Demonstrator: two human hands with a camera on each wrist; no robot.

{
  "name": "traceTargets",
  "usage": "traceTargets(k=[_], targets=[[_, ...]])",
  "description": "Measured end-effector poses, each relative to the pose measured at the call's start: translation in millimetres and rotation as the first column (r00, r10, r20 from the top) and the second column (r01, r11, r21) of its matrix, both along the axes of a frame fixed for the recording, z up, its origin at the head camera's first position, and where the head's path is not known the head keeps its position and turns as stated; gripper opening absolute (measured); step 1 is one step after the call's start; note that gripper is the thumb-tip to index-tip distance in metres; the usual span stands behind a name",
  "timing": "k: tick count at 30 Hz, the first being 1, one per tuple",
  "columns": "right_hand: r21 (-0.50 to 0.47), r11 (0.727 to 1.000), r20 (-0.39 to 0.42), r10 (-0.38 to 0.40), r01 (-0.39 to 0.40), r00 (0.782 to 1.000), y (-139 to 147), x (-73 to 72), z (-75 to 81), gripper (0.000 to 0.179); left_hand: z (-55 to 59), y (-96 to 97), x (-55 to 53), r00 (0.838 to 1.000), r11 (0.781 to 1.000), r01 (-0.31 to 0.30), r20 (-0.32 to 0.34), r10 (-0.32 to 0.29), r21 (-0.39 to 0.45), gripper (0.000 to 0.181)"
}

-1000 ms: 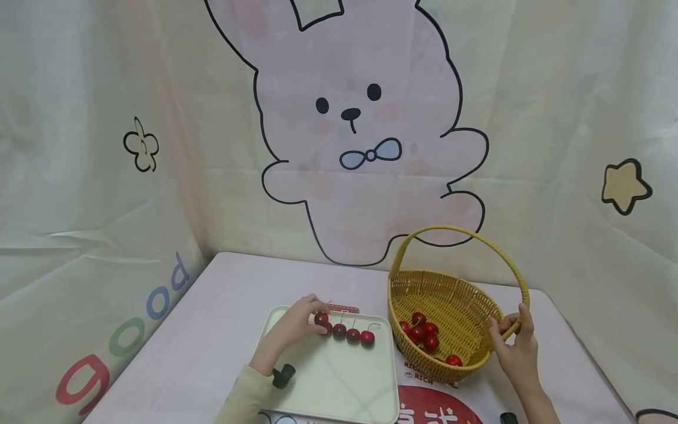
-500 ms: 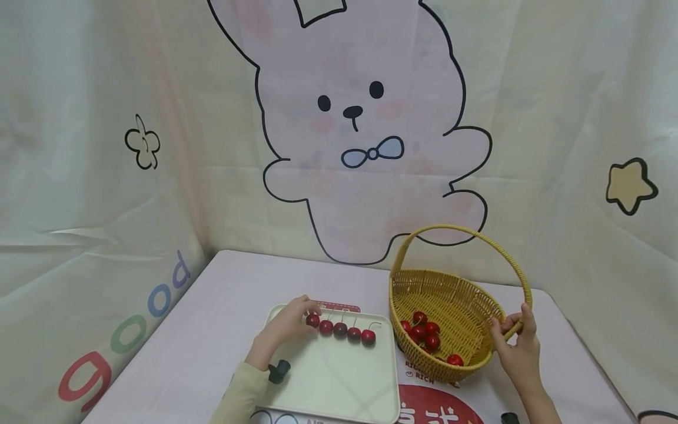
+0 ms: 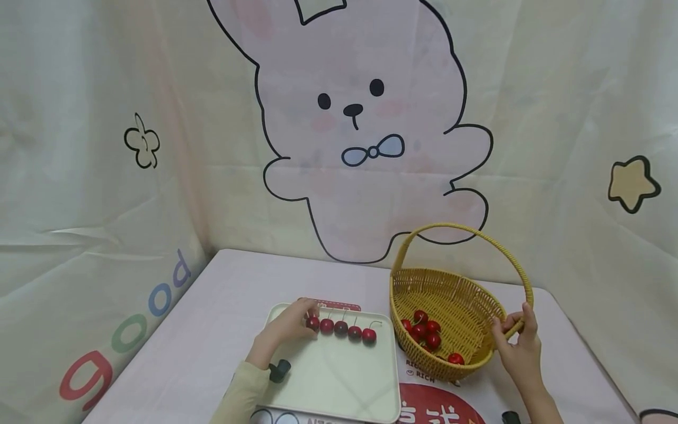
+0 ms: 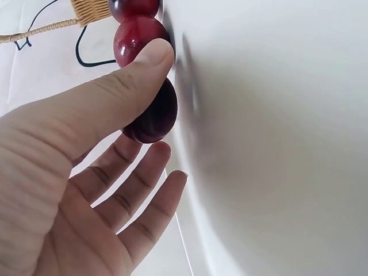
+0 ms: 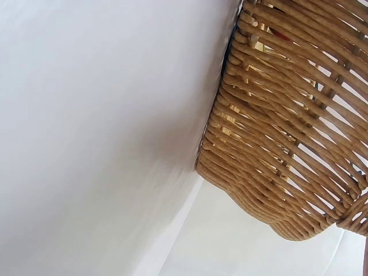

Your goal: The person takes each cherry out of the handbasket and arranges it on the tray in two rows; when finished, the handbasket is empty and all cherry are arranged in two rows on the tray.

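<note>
At the far left of the white tray (image 3: 344, 383), my left hand (image 3: 286, 330) pinches a dark red cherry (image 4: 152, 118) between thumb and fingers. The held cherry sits at the left end of a row of cherries (image 3: 341, 328) along the tray's far side, thin stems pointing up. Close beside it in the left wrist view is the neighbouring cherry (image 4: 138, 39). On the right, my right hand (image 3: 520, 353) grips the yellow woven basket (image 3: 455, 294) where its handle meets the rim. Several red cherries (image 3: 419, 331) lie inside. The right wrist view shows the basket's woven side (image 5: 287, 126).
Both tray and basket stand on a white table (image 3: 175, 365) with printed lettering and a red patch (image 3: 439, 406). The basket's tall handle (image 3: 450, 225) arches above it. Behind hangs a curtain (image 3: 360, 194) with a rabbit drawing.
My left hand has carried its cherry left, from over the neighbouring cherry to the row's left end, then slightly lower. The right hand keeps its grip on the basket.
</note>
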State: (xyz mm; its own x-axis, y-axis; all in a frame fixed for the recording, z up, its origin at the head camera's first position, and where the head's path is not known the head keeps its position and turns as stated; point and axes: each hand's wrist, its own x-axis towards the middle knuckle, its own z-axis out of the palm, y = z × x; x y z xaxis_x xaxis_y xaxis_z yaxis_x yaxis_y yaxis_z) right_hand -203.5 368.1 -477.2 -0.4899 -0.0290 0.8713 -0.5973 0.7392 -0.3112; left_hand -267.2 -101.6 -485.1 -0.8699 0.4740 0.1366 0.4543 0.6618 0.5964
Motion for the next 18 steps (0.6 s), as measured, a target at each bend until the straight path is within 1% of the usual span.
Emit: traceTargets(k=[8,18], targets=[[0.001,1.000,-0.014,0.004,-0.004,1.000,0.3,-0.7,-0.3,0.063,0.6,-0.7,1.6,1.000,1.000,0.005,0.028,-0.005,-0.004,0.039],[-0.001,1.000,-0.015,0.014,-0.014,1.000,0.9,-1.7,-1.2,0.063,7.5,-0.9,4.3,1.000,1.000,0.017,-0.007,-0.018,-0.008,0.039]])
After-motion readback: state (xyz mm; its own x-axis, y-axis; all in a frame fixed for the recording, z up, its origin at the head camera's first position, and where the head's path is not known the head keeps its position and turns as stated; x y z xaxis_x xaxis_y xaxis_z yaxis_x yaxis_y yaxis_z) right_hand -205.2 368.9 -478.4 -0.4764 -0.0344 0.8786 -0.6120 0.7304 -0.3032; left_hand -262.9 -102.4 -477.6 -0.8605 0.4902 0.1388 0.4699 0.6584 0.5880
